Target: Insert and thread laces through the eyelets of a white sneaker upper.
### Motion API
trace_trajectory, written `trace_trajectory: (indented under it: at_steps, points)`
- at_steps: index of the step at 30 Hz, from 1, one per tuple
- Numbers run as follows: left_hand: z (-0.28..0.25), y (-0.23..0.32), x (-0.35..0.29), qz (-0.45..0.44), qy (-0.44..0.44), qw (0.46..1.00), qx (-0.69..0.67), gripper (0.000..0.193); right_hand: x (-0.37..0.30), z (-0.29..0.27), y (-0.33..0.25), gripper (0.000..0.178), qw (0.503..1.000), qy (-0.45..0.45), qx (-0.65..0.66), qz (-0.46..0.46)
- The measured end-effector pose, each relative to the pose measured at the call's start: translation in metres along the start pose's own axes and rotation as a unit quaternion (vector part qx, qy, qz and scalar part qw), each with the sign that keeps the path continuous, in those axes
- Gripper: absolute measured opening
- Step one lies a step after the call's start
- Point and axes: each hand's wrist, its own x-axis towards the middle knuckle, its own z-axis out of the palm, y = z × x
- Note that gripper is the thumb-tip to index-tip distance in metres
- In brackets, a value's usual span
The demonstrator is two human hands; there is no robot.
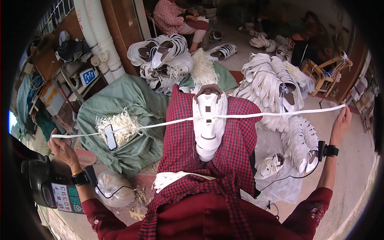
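A white shoelace is stretched out wide, one end pinched in my left hand and the other in my right hand. Its middle crosses a white sneaker on my lap, near the eyelets. The sneaker lies on a red-and-black checked apron, its toe toward me and its brown-lined opening away. Whether the lace passes through the eyelets or only over them I cannot tell. A bundle of white laces rests at my waist.
To the left, a green cloth bears loose laces and a phone. White shoes stand in piles at the back left and right. A single shoe sits on plastic sheeting. A seated person works behind.
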Motion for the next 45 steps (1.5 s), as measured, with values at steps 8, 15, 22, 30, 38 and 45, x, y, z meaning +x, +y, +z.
trace_trajectory:
  at_steps: [8, 15, 22, 30, 38, 45]
  points:
    - [0.076, 0.269, -0.080, -0.154, -0.224, 0.825, -0.496, 0.024, -0.126, 0.089, -0.254, 0.018, 0.738, -0.386, 0.488, 0.259]
    - [0.109, 0.331, -0.158, -0.177, -0.465, 0.658, -0.566, 0.022, -0.162, 0.114, -0.312, 0.008, 0.676, -0.526, 0.490, 0.162]
    - [0.109, 0.329, -0.182, -0.242, -0.501, 0.572, -0.603, 0.018, -0.170, 0.120, -0.307, 0.010, 0.654, -0.498, 0.538, 0.189]
    - [0.102, 0.320, -0.195, -0.191, -0.483, 0.621, -0.587, 0.014, -0.164, 0.113, -0.315, 0.008, 0.704, -0.560, 0.420, 0.123]
    - [0.104, 0.322, -0.205, -0.266, -0.438, 0.604, -0.610, 0.013, -0.170, 0.122, -0.309, 0.010, 0.698, -0.540, 0.453, 0.125]
    - [0.095, 0.324, -0.200, -0.205, -0.425, 0.655, -0.590, 0.012, -0.160, 0.114, -0.338, 0.013, 0.794, -0.477, 0.360, -0.110]
